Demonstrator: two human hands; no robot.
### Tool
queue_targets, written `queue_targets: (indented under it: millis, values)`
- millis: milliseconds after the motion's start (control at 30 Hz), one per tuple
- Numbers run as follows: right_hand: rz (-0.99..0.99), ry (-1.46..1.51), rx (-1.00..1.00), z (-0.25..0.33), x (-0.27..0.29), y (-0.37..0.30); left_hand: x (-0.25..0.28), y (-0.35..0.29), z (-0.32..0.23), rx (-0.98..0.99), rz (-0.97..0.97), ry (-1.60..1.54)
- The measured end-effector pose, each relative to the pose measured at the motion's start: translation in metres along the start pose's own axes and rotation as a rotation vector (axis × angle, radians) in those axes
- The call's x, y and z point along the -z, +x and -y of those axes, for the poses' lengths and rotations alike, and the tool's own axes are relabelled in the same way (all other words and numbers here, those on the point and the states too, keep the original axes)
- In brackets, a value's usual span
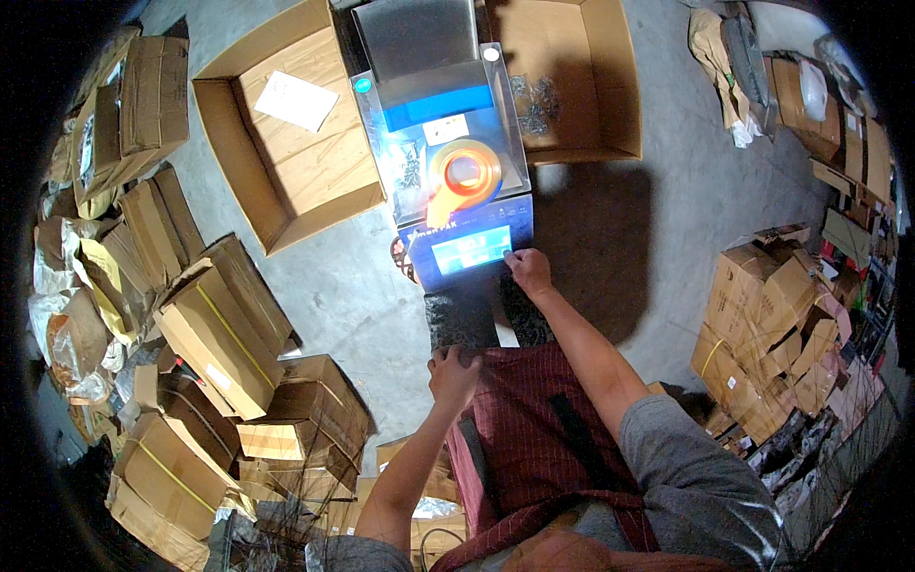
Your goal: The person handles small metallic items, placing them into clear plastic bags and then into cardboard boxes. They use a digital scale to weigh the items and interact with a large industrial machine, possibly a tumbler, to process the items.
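Note:
In front of me stands a blue and clear-topped machine (522, 212) with a lit screen (474, 250) on its near face. My right hand (530, 271) has its fingers bent around the screen's right edge, touching the panel. An orange ring-shaped part (491, 177) sits on the machine, with small shiny pieces (410, 168) to its left. A dark hopper (419, 40) rises behind it. Closer to me, my left hand (455, 377) rests at the top of the maroon apron (534, 410), fingers apart and slightly bent, holding nothing visible. Black material (462, 319) lies between the hand and the machine.
Left of the machine, an open carton (315, 181) holds a white sheet (296, 100). The open carton (581, 114) on its right contains clustered small shiny pieces (537, 105). Piled cardboard boxes (224, 334) line the left side, and more cartons (748, 315) stand at right.

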State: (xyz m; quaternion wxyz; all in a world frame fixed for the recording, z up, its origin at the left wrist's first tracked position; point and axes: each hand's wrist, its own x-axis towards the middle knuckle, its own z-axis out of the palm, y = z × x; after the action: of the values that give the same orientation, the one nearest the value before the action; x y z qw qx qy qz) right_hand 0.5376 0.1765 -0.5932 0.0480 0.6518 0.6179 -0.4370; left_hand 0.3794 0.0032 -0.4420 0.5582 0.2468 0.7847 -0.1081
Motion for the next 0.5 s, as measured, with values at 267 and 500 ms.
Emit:
queue_targets:
  millis: [267, 500]
  values:
    - [0.007, 0.022, -0.002, 0.005, 0.006, -0.001, -0.004, 0.002, 0.003, -0.021, -0.009, -0.009]
    - [0.001, 0.047, 0.097, 0.013, -0.004, -0.013, -0.004, 0.003, 0.003, -0.006, 0.01, 0.015]
